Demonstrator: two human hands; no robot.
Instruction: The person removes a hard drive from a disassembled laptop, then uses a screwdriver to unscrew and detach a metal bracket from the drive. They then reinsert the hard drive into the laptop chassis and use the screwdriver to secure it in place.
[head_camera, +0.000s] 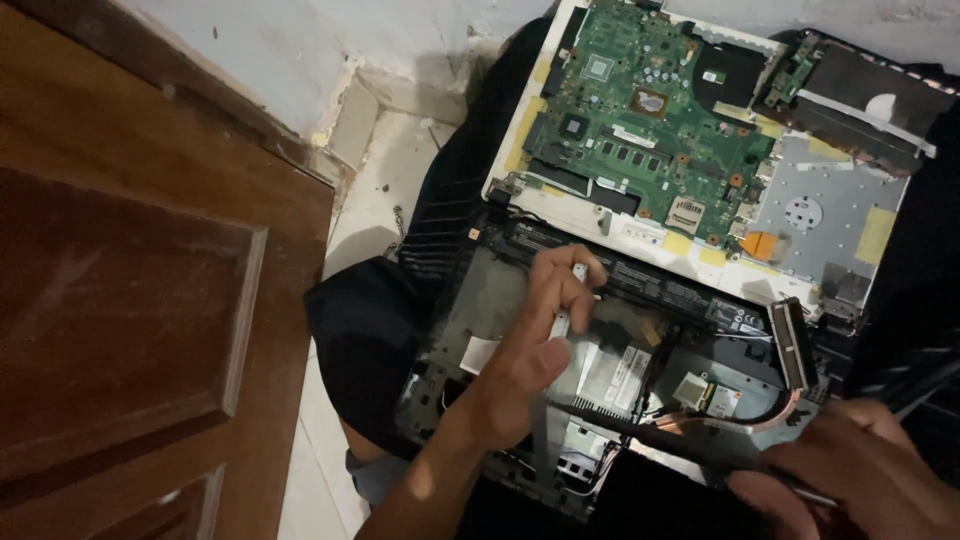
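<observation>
**A:** So what's in the shot, biggest stuff first?

**B:** Brown wooden door (130, 300) fills the whole left side, pale floor (380, 190) running beside it. Then the opened laptop. The white case (640, 225) sits at the top with a green board (650, 110) in it and a grey drive (820, 210) to its right (yellow tape patches on it). Closer to the camera is the dark base (480, 310), resting on the person's lap by the look of it, dark cloth underneath.

**A:** And the hands?

**B:** Left hand (535, 345) is down inside the base, near its middle. Its fingers (560, 285) are curled together and pinched on a small pale strip (570, 300), thumb against the lower end. Can't tell what the strip is, too small and half covered.

**A:** Right one?

**B:** Right hand (860, 470) is at the bottom right corner, fingers wrapped shut around a thin dark tool (650, 430). The tool runs leftward, low over the base, its tip ending just below the left hand. Whether the tip actually touches anything, can't tell, it's murky there.

**A:** Anything smaller?

**B:** A copper pipe (770, 415) curves along the right end of the base, just above the tool, and a little card (705, 395) sits beside it.
</observation>
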